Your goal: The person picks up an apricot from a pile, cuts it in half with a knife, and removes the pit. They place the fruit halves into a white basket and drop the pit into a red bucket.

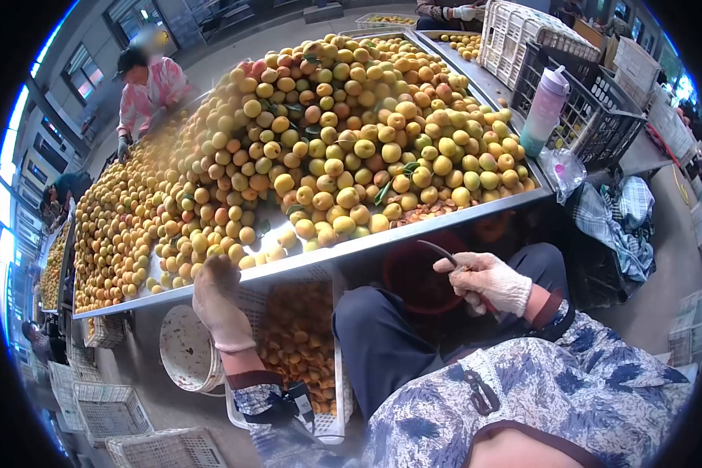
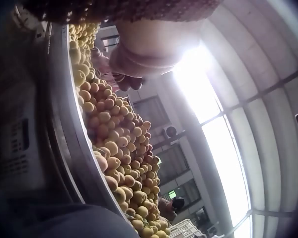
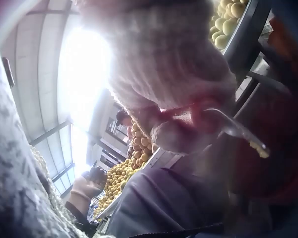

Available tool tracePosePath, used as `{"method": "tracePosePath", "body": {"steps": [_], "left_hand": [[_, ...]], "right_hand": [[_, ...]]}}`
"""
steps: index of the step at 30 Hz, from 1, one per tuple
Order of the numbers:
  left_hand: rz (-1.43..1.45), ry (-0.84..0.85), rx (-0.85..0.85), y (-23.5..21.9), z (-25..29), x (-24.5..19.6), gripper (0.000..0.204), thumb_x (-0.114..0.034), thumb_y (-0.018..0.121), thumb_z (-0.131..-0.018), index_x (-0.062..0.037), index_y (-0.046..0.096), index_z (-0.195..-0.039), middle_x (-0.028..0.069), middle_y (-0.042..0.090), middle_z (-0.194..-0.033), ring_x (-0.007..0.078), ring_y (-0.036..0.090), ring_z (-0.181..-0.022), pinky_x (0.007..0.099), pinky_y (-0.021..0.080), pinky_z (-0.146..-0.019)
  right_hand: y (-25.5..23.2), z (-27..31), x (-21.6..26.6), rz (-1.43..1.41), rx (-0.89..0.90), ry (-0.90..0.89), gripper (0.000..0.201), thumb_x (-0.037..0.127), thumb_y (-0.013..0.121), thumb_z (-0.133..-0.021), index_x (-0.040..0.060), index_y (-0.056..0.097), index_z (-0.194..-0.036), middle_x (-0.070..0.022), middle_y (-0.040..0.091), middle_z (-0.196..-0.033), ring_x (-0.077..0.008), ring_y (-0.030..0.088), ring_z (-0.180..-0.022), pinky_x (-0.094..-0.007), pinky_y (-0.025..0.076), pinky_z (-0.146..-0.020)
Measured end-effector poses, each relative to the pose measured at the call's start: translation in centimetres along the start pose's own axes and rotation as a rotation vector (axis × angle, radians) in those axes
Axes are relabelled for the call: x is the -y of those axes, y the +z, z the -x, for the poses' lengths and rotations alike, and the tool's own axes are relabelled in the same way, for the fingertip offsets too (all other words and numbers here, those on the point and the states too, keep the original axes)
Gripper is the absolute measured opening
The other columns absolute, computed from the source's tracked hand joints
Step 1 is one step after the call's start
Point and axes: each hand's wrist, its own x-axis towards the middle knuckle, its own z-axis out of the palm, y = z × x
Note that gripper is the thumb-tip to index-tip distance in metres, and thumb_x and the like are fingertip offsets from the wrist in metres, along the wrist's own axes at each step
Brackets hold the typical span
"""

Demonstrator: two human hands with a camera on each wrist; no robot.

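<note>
Right hand (image 1: 485, 282) gripping knife (image 1: 438, 251), left hand (image 1: 217, 300) touching apricots (image 1: 320, 156)

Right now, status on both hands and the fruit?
Left hand reaching onto apricots at table edge. Right hand grips curved knife. Nothing blocking.

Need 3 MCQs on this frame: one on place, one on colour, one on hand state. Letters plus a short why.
1. Where is the left hand?
A. At the near edge of the metal table, by the apricots
B. In the white bucket
C. On the black crate

2. What colour is the lid of the bottle?
A. Black
B. Pink
C. Orange

3. What is the right hand doing?
A. Lying flat and empty
B. Gripping a small curved knife
C. Holding an apricot

Answers: 1 A, its gloved fingers reach the table rim beside the fruit; 2 B, a pink lid tops the bottle; 3 B, gloved fingers curl round the handle, blade protruding.
</note>
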Motion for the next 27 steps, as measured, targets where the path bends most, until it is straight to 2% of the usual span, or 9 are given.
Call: {"method": "tracePosePath", "body": {"steps": [3, 7, 9, 10, 12, 15, 19, 23, 27], "left_hand": [[-0.32, 0.029, 0.21, 1.7, -3.4, 0.0, 0.032, -0.022, 0.053, -0.098, 0.0047, 0.064, -0.113, 0.0099, 0.067, -0.101, 0.0183, 0.065, -0.089, 0.0293, 0.054, -0.08], [-0.662, -0.056, 0.199, 5.0, -8.3, 4.7, 0.031, -0.022, 0.057, -0.097, 0.0031, 0.065, -0.114, 0.005, 0.068, -0.099, 0.0136, 0.064, -0.085, 0.0268, 0.053, -0.076], [-0.897, 0.176, 0.221, 7.1, -9.8, 8.5, 0.04, -0.028, 0.062, -0.093, 0.0041, 0.064, -0.117, 0.0187, 0.067, -0.113, 0.0263, 0.064, -0.105, 0.0339, 0.05, -0.092], [-1.138, 0.395, 0.22, 9.9, -8.4, 7.7, 0.047, -0.029, 0.065, -0.09, 0.0028, 0.06, -0.124, 0.0235, 0.058, -0.129, 0.0335, 0.056, -0.121, 0.0391, 0.043, -0.102], [-1.336, 0.674, 0.29, 13.4, -7.4, 8.7, 0.057, -0.03, 0.066, -0.088, -0.002, 0.05, -0.136, 0.0201, 0.045, -0.146, 0.0358, 0.049, -0.127, 0.0407, 0.041, -0.106], [-1.451, 0.924, 0.404, 16.6, -9.1, 11.5, 0.057, -0.035, 0.061, -0.091, -0.0059, 0.05, -0.138, 0.0179, 0.041, -0.149, 0.0349, 0.041, -0.135, 0.0439, 0.031, -0.113], [-1.512, 0.928, 0.441, 17.1, -11.3, 14.2, 0.047, -0.033, 0.058, -0.092, -0.005, 0.059, -0.129, 0.0189, 0.041, -0.148, 0.037, 0.039, -0.136, 0.0463, 0.027, -0.115], [-1.56, 0.916, 0.474, 15.8, -11.2, 13.8, 0.037, -0.029, 0.058, -0.09, -0.0086, 0.067, -0.12, 0.0191, 0.041, -0.149, 0.0352, 0.042, -0.133, 0.0454, 0.031, -0.112], [-1.665, 0.983, 0.527, 13.2, -10.8, 12.3, 0.037, -0.027, 0.058, -0.091, -0.0108, 0.066, -0.123, 0.0175, 0.042, -0.148, 0.0383, 0.041, -0.133, 0.0437, 0.035, -0.11]], "right_hand": [[-0.8, 0.3, 2.5, 0.039, -0.058, -0.173, 0.033, 0.018, 0.057, -0.098, 0.0144, 0.06, -0.131, 0.0036, 0.053, -0.072, -0.0026, 0.047, -0.05, -0.0186, 0.041, -0.043], [-1.5, -1.9, 5.2, -0.133, -0.07, -0.397, 0.037, 0.014, 0.053, -0.1, 0.0044, 0.053, -0.136, 0.0009, 0.057, -0.071, -0.005, 0.05, -0.049, -0.0184, 0.043, -0.044], [-1.5, -4.6, 6.1, -0.249, -0.023, -0.502, 0.039, 0.015, 0.053, -0.1, 0.0031, 0.051, -0.137, 0.0003, 0.056, -0.07, -0.0065, 0.049, -0.048, -0.0204, 0.044, -0.043], [-1.3, -5.7, 6.6, -0.25, -0.013, -0.525, 0.037, 0.015, 0.054, -0.1, 0.0045, 0.052, -0.136, 0.0009, 0.056, -0.07, -0.0056, 0.049, -0.048, -0.0192, 0.043, -0.044], [-0.7, -7.9, 7.1, -0.266, -0.016, -0.546, 0.035, 0.015, 0.053, -0.1, 0.0052, 0.054, -0.134, 0.0019, 0.054, -0.069, -0.0042, 0.049, -0.048, -0.0178, 0.042, -0.045], [-0.6, -10.7, 6.7, -0.32, 0.051, -0.549, 0.033, 0.015, 0.054, -0.1, 0.0058, 0.057, -0.132, 0.0026, 0.055, -0.069, -0.0033, 0.048, -0.049, -0.0176, 0.042, -0.045], [-1.6, -11.7, 5.2, -0.265, 0.003, -0.393, 0.033, 0.014, 0.057, -0.098, 0.007, 0.059, -0.13, 0.0033, 0.055, -0.072, -0.0019, 0.047, -0.05, -0.0169, 0.041, -0.045], [-2.4, -12.6, 5.0, -0.141, -0.068, -0.467, 0.03, 0.013, 0.061, -0.097, 0.0071, 0.061, -0.126, 0.0047, 0.056, -0.072, -0.0004, 0.047, -0.051, -0.0162, 0.039, -0.044], [-2.9, -13.8, 4.2, -0.347, -0.103, -0.38, 0.029, 0.013, 0.061, -0.096, 0.0052, 0.061, -0.123, 0.0034, 0.055, -0.073, -0.0018, 0.047, -0.048, -0.0173, 0.039, -0.041]]}}
